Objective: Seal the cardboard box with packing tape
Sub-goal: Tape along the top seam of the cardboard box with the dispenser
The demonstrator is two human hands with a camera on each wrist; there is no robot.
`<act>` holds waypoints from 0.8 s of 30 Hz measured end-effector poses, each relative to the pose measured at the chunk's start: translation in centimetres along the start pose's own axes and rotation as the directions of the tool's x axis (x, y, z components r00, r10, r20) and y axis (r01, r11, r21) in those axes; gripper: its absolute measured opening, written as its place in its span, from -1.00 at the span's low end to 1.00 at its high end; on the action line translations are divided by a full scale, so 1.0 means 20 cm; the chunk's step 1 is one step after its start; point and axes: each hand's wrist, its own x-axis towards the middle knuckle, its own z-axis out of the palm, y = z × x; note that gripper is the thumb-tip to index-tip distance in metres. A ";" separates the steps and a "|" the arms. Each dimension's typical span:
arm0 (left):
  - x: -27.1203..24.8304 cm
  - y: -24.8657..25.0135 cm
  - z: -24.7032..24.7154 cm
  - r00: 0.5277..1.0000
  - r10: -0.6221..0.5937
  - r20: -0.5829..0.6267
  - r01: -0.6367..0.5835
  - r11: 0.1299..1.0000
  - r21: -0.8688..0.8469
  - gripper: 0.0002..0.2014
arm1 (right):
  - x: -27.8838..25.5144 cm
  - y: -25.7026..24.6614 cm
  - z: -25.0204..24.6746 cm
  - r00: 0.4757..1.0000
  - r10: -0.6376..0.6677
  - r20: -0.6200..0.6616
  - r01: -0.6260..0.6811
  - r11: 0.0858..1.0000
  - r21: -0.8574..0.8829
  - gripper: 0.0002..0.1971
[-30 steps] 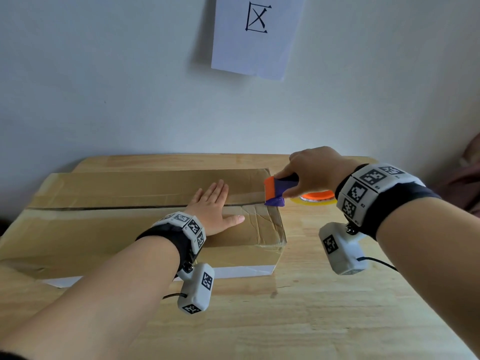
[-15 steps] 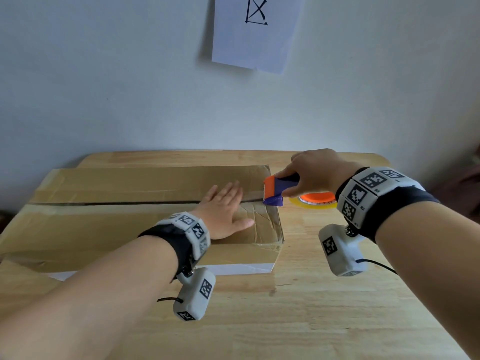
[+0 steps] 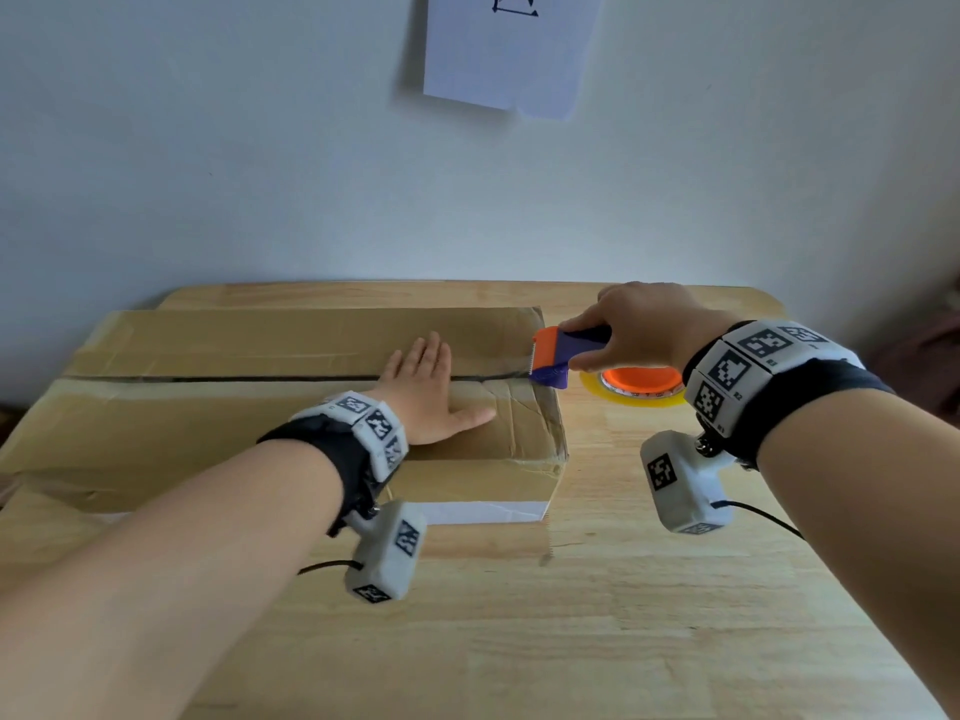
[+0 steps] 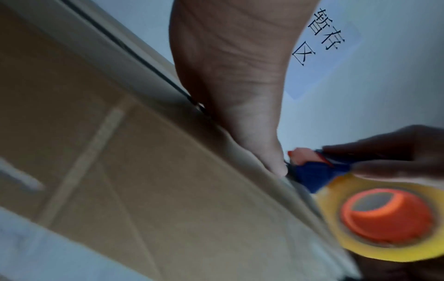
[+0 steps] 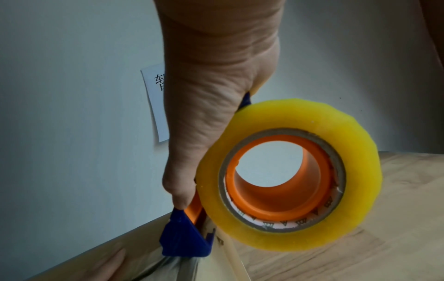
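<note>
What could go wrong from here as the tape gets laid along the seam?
The left hand lies flat across the seam close to the tape dispenser, so tape may catch its fingers. The right hand holds the dispenser at the cardboard box end, where creased tape could lift. The flaps show a gap; the tape may bridge it loosely.

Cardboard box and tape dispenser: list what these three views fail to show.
- Head view: the left end of the cardboard box is cut off by the frame edge; the left hand covers part of the flap seam.
- Head view: the right hand hides the handle of the tape dispenser.
- Left wrist view: motion blur smears the box side.
- Right wrist view: the tape roll blocks the dispenser's blade.
</note>
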 end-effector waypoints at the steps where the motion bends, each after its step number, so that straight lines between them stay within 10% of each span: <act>1: 0.02 0.09 0.00 1.000 0.002 -0.027 -0.003 1.000 -0.024 0.09 | 0.00 0.01 0.01 1.000 0.012 -0.005 -0.012 1.000 0.008 -0.52; 8: 0.15 0.44 0.04 0.986 -0.067 -0.151 0.039 0.983 -0.179 0.20 | -0.01 0.05 0.05 0.999 0.052 0.004 -0.052 0.996 0.078 -0.48; 24: 0.19 -0.09 0.02 0.991 0.074 -0.114 -0.076 0.997 -0.012 -0.08 | 0.10 -0.17 0.17 0.994 0.061 -0.088 -0.032 0.953 0.300 -0.53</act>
